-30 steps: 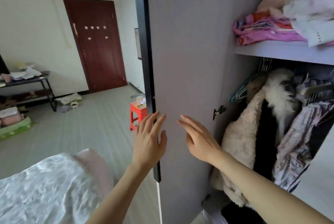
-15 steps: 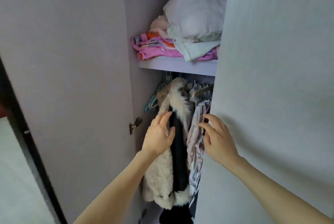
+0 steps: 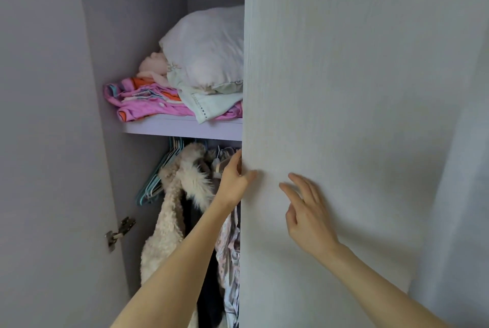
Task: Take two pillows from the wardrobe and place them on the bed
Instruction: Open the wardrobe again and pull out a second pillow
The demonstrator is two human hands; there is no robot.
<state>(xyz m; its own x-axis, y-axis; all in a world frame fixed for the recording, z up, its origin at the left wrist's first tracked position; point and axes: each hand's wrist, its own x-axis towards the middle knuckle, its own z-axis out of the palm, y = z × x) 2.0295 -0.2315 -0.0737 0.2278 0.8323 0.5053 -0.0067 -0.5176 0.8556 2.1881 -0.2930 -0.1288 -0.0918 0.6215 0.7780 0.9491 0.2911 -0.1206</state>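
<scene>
While left hand [image 3: 234,179] grips door [image 3: 344,115] edge

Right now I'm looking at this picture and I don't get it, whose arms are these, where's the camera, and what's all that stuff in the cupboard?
There is no machine here: these are a person's two bare arms, filmed by a wide-angle camera worn on their head, looking forward and down. The left hand grips the edge of the pale grey right-hand wardrobe door, thumb on the front and fingers hidden behind it. The right hand is held open against the door's face and holds nothing. Through the gap you see a lilac shelf. On it lies a plump white pillow stacked on folded pale bedding, beside pink and orange striped clothes. Below the shelf hang a cream fleecy coat with a fur collar and some teal wire hangers. Neither hand touches the pillow.
</scene>
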